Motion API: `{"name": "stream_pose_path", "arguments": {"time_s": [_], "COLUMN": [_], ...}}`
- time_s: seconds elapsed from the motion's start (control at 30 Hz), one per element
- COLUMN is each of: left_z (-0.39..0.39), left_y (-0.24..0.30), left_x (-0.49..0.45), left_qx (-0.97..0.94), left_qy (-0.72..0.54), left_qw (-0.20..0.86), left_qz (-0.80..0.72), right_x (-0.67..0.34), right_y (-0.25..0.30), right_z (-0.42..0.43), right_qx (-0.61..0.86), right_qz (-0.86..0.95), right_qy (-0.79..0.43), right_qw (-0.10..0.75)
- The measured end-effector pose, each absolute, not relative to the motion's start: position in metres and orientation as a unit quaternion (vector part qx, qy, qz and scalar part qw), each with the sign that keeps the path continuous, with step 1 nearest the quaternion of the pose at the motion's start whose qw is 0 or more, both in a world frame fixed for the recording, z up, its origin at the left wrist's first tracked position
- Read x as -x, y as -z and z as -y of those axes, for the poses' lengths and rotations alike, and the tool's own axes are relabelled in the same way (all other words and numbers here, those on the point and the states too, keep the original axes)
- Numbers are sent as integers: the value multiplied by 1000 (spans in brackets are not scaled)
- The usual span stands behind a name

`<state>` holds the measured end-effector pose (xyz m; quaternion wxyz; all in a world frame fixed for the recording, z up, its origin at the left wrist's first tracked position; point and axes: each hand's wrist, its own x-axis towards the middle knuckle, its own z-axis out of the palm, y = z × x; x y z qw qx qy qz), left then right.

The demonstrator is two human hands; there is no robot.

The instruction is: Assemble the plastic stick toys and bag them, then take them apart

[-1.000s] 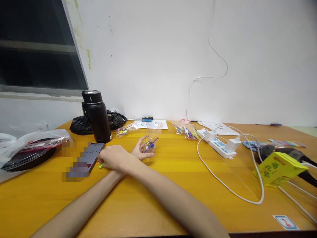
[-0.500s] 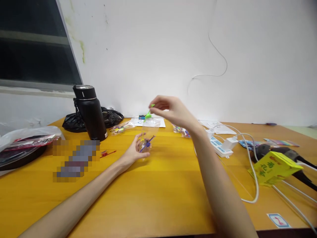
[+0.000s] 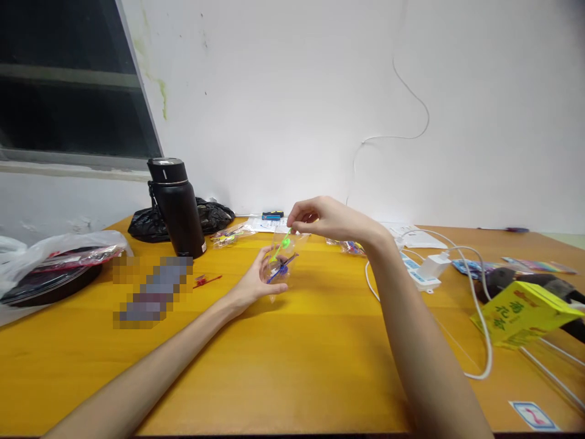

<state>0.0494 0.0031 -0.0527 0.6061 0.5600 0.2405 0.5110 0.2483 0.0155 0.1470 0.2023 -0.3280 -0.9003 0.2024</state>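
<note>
My left hand [image 3: 256, 277] is closed round a clear plastic bag [image 3: 274, 289], held up over the table. Inside the bag I see a small blue plastic piece with a thin stick [image 3: 283, 268] and some yellow. Above it, my right hand [image 3: 315, 216] pinches the end of a bright green plastic piece [image 3: 286, 242], a thin stem with a rounded part. The green piece hangs down at the bag's upper part, its lower end among the clear film. A small red plastic piece [image 3: 208, 281] lies on the table to the left of my left hand.
A black flask [image 3: 176, 210] stands at the back left, before a black plastic bag [image 3: 214, 214]. Blue-handled screwdriver [image 3: 273, 216] and paper lie at the back. On the right are a power strip [image 3: 418, 274], white cables and a yellow box [image 3: 521, 311]. A pixelated patch covers something at left.
My right hand has come down with the green piece, which now sits lower, into the bag's upper part. The whole view has shifted slightly; the left hand keeps hold of the bag.
</note>
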Motion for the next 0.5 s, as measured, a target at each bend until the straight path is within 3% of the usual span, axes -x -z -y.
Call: {"name": "stream_pose_path", "arguments": {"time_s": [0.37, 0.5], "left_z": [0, 3], "left_y": [49, 45], "left_x": [-50, -52], "left_qx": [-560, -559], "left_qy": [-503, -501], "left_qw": [610, 605], "left_qz": [-248, -266], "right_x": [-237, -237], "right_y": [-139, -142], "right_z": [-20, -13], "right_qx": [303, 331], "right_qz": [925, 912], "right_qy": [-176, -140], "right_qw": [145, 198]}}
